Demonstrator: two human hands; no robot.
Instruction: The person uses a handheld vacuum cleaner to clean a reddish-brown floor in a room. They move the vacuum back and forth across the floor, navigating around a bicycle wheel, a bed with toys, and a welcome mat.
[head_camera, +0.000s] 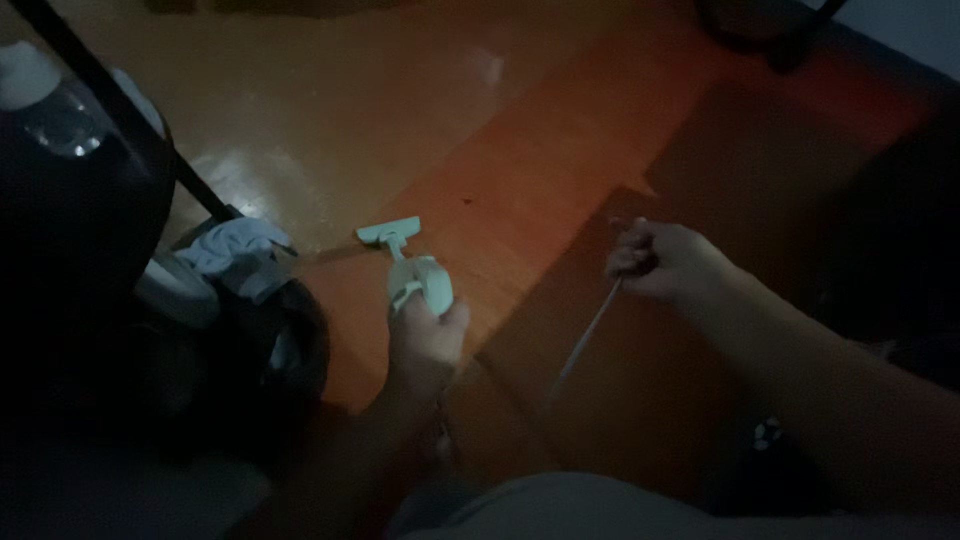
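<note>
Knees in pale cloth (560, 505) fill the near edge at six o'clock, the person apparently seated low over a polished wooden floor (380, 110) in dim light. Just beyond, the left hand (428, 335) is wrapped shut around a small pale-green tool (415, 270), its rounded body in the fist and its flat T-shaped head pointing away toward twelve o'clock, resting on or just above the boards; which of the two is hard to tell. At three o'clock from it, well apart, the right hand (665, 262) is closed in a fist around the top of a thin pale rod (585, 340), which slants down and back toward the knees at about seven o'clock. The right forearm runs in from the lower right corner, wrist bent slightly downward; the left forearm rises straight from the lap.

The green tool looks like light, stiff plastic, smooth enough to slip, and seems best held around its bulbous body, as it is now. The rod appears slender and rigid, light, and likely to flex if gripped far from its end.

At nine o'clock, a crumpled pale cloth (235, 248) lies on a dark, bulky machine (90, 260). Farther off, a dark stand (770, 30) sits at one o'clock.
</note>
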